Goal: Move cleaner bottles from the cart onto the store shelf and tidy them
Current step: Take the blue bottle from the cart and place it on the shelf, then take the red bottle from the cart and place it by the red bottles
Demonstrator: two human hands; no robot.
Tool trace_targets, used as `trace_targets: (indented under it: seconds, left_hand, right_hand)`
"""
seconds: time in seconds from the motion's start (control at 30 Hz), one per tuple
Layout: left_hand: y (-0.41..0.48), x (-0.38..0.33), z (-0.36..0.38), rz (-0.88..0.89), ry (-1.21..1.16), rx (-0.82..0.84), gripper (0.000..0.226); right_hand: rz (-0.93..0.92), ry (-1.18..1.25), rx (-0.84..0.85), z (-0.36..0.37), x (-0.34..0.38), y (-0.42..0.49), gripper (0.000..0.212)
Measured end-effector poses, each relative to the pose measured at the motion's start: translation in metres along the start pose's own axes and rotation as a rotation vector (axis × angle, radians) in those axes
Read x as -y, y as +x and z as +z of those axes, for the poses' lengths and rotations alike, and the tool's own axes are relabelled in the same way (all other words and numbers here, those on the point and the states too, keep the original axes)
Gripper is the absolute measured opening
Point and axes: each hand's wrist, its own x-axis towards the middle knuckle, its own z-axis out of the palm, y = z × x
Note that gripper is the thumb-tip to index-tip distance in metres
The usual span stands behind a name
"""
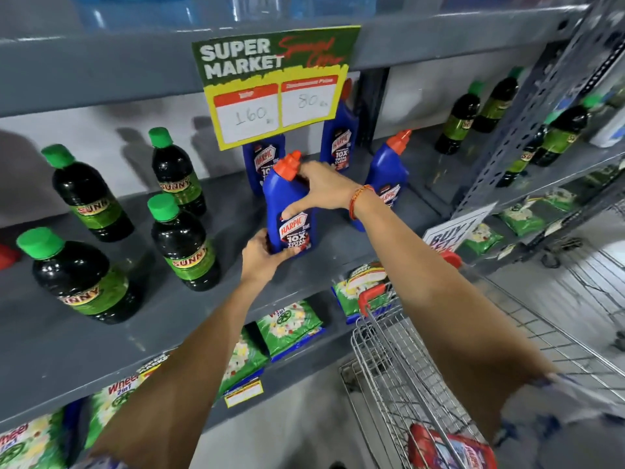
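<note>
A blue Harpic cleaner bottle (pixel 291 211) with an orange cap stands upright on the grey shelf (pixel 338 245). My left hand (pixel 262 253) grips its base from the lower left. My right hand (pixel 321 187) wraps its neck and shoulder from the right. Three more blue Harpic bottles stand behind it: one (pixel 262 162) partly behind the price sign, one (pixel 340 140) at the back, one (pixel 389 174) to the right, partly hidden by my wrist. A red cleaner bottle (pixel 449 448) lies in the wire cart (pixel 389 360) at lower right.
Several dark Sunny bottles with green caps (pixel 182 245) stand on the shelf's left half, and more (pixel 456 120) on the bay to the right. A Super Market price sign (pixel 275 86) hangs from the shelf above. Green detergent packs (pixel 287 326) fill the lower shelf.
</note>
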Motion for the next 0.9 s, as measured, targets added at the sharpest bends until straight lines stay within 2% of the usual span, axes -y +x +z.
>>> trace_targets:
  seconds: [0.1, 0.17, 0.23, 0.3, 0.33, 0.4, 0.5, 0.57, 0.67, 0.77, 0.8, 0.9]
  left_hand:
    - [-0.006, -0.007, 0.001, -0.017, 0.086, -0.022, 0.055]
    - [-0.018, -0.012, 0.005, -0.056, 0.058, -0.123, 0.056]
    - [-0.036, -0.012, 0.016, -0.071, -0.053, -0.294, 0.050]
    - [-0.060, -0.010, 0.035, -0.008, -0.156, -0.418, 0.039]
    - [-0.074, -0.009, 0.048, 0.037, -0.197, -0.441, 0.034]
    - [-0.103, -0.014, 0.080, 0.103, -0.238, -0.384, 0.025]
    - [-0.134, -0.021, 0.135, 0.161, -0.185, -0.036, 0.013]
    - [-0.144, -0.021, 0.173, 0.170, -0.079, 0.243, 0.016]
    - [-0.148, -0.011, 0.232, 0.128, 0.105, 0.627, 0.019]
    - [-0.157, 0.007, 0.290, 0.099, 0.388, 0.960, 0.027]
    - [-0.162, 0.013, 0.307, 0.073, 0.475, 1.068, 0.030]
    - [-0.181, 0.034, 0.354, 0.027, 0.700, 1.334, 0.039]
  right_hand:
    - [0.020, 0.060, -0.031, 0.004, -0.012, -0.007, 0.078]
    - [0.061, 0.161, -0.126, 0.007, -0.028, -0.026, 0.081]
    - [0.124, 0.266, -0.262, 0.012, -0.051, -0.056, 0.067]
    - [0.196, 0.359, -0.388, 0.018, -0.079, -0.095, 0.050]
    - [0.228, 0.409, -0.448, 0.022, -0.094, -0.116, 0.043]
    - [0.314, 0.467, -0.576, 0.029, -0.128, -0.163, 0.033]
    - [0.549, 0.529, -0.687, 0.049, -0.184, -0.239, 0.025]
    - [0.737, 0.545, -0.716, 0.074, -0.222, -0.289, 0.015]
    - [1.049, 0.608, -0.717, 0.124, -0.270, -0.359, 0.014]
    - [1.360, 0.783, -0.670, 0.184, -0.300, -0.424, 0.007]
    - [1.436, 0.856, -0.669, 0.204, -0.306, -0.441, 0.007]
    - [1.605, 1.128, -0.746, 0.262, -0.318, -0.478, 0.028]
